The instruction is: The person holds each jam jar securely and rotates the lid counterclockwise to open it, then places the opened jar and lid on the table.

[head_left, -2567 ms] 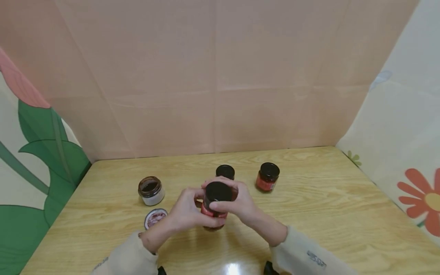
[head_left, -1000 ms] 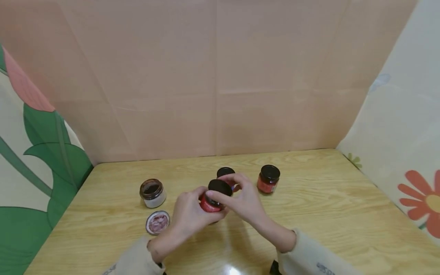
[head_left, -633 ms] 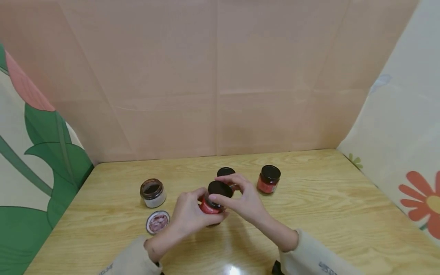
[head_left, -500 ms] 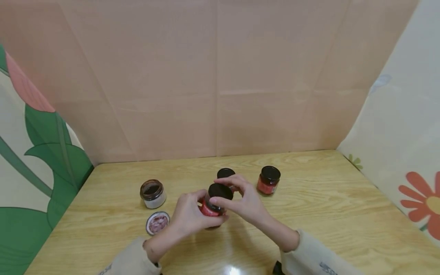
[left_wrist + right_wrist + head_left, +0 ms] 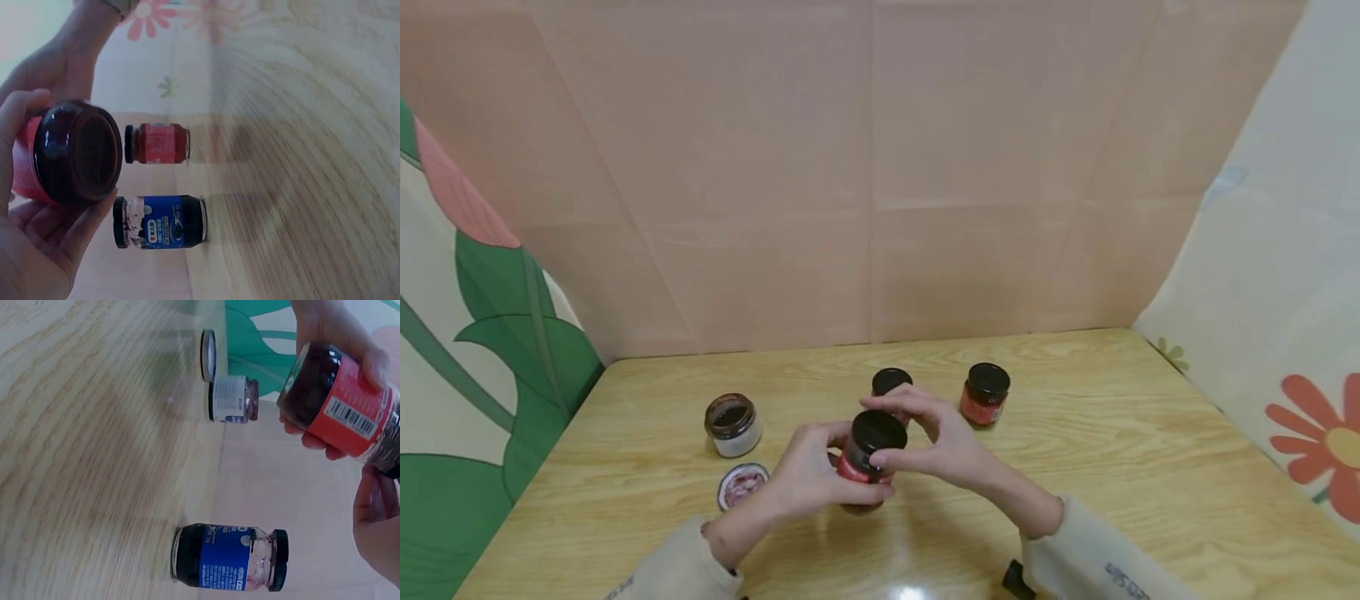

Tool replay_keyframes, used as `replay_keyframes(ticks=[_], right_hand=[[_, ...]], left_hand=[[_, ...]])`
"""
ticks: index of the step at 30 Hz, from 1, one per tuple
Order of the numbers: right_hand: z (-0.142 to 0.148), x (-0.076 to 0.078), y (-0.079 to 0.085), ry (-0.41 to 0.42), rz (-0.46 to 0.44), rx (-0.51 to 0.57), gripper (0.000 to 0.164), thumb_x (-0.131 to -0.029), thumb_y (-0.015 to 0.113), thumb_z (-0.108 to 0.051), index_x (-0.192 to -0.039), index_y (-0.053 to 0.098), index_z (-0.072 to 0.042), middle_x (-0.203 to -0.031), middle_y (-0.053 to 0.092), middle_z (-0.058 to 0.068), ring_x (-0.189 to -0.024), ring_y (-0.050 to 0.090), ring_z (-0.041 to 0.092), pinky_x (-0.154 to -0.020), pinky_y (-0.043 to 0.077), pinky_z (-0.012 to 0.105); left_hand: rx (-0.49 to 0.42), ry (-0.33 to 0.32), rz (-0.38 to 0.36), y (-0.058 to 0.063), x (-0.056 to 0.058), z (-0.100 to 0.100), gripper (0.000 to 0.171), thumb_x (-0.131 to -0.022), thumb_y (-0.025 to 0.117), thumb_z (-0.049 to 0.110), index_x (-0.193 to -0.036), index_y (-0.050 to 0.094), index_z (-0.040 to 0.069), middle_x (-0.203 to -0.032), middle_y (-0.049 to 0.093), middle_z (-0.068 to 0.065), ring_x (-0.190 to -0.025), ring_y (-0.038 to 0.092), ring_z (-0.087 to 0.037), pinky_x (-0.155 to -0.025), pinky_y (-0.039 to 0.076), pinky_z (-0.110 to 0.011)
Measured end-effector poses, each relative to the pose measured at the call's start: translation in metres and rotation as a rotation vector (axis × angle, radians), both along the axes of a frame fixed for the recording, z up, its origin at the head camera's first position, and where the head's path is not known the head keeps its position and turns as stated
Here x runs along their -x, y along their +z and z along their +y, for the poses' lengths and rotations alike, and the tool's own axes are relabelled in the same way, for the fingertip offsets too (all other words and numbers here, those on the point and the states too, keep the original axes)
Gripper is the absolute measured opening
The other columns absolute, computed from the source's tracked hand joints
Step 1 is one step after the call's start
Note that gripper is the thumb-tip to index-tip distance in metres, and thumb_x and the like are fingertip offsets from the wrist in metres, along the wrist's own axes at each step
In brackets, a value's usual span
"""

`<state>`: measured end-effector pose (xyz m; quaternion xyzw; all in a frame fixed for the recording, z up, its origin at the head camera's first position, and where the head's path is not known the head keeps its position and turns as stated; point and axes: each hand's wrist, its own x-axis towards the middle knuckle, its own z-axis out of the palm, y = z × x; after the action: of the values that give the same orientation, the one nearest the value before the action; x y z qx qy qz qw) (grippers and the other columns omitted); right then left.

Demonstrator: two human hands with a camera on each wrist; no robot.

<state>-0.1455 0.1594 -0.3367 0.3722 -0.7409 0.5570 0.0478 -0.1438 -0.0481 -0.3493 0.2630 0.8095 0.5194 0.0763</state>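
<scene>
Two hands meet over one jar at the middle of the counter (image 5: 1097,475). The left hand (image 5: 808,479) has its thumb and fingers wrapped round the red-labelled jar (image 5: 350,403), which is held up off the wood, slightly tilted. The right hand (image 5: 955,448) has its thumb and fingers curved round that jar's black lid (image 5: 877,429), pinching it from opposite sides; the lid sits over the jar's mouth.

Around them stand three more jars, making four in all. One blue-labelled jar (image 5: 165,222) is upright just beyond the hands, black-capped. One second red jar (image 5: 983,398), also upright and capped, stands to the right of it. To the left is one uncapped jar (image 5: 733,429) with a pale label and a dark-stained rim. Just beside it, on its near side, lies one loose lid (image 5: 742,483), its smeared inner face up. That makes four lids: three on jars, one off.

Farther out, one plain pinkish backdrop (image 5: 865,167) hangs behind, with two flower-printed panels (image 5: 1307,450) flanking it.
</scene>
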Motion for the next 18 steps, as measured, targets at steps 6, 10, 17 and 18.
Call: replay_keyframes(ticks=[6,10,17,18], right_hand=[[0.0,-0.001,-0.001,-0.023,-0.029,-0.052,0.052,-0.083,0.073,-0.008,-0.132,0.056,-0.012,-0.122,0.059,0.004,-0.105,0.052,0.013,-0.09,0.043,0.028],[-0.006,-0.005,-0.004,-0.128,-0.034,-0.08,0.055,-0.082,0.075,-0.015,-0.133,0.055,-0.017,-0.126,0.058,-0.001,-0.111,0.053,0.014,-0.091,0.044,0.032],[-0.017,-0.012,-0.005,-0.364,-0.086,-0.081,0.047,-0.081,0.076,-0.026,-0.125,0.061,-0.022,-0.119,0.063,-0.005,-0.108,0.056,0.013,-0.087,0.045,0.033],[-0.018,-0.013,-0.005,-0.377,-0.108,-0.074,0.045,-0.081,0.076,-0.026,-0.124,0.062,-0.022,-0.117,0.064,-0.005,-0.107,0.056,0.013,-0.086,0.044,0.034]], left_hand=[[0.011,0.013,-0.001,0.001,0.001,0.0,0.038,-0.067,0.086,0.034,-0.097,0.07,0.016,-0.084,0.07,0.005,-0.079,0.064,-0.009,-0.066,0.054,-0.025],[0.001,0.067,0.043,0.001,0.0,0.004,0.039,-0.067,0.086,0.033,-0.098,0.07,0.016,-0.089,0.071,0.004,-0.079,0.065,-0.007,-0.064,0.054,-0.023],[0.072,0.261,0.218,0.002,-0.007,0.014,0.033,-0.063,0.086,0.036,-0.087,0.069,0.021,-0.074,0.068,0.011,-0.066,0.06,-0.004,-0.058,0.047,-0.019],[0.083,0.283,0.232,0.002,-0.008,0.015,0.033,-0.062,0.087,0.037,-0.085,0.068,0.021,-0.072,0.067,0.012,-0.066,0.059,-0.005,-0.057,0.046,-0.019]])
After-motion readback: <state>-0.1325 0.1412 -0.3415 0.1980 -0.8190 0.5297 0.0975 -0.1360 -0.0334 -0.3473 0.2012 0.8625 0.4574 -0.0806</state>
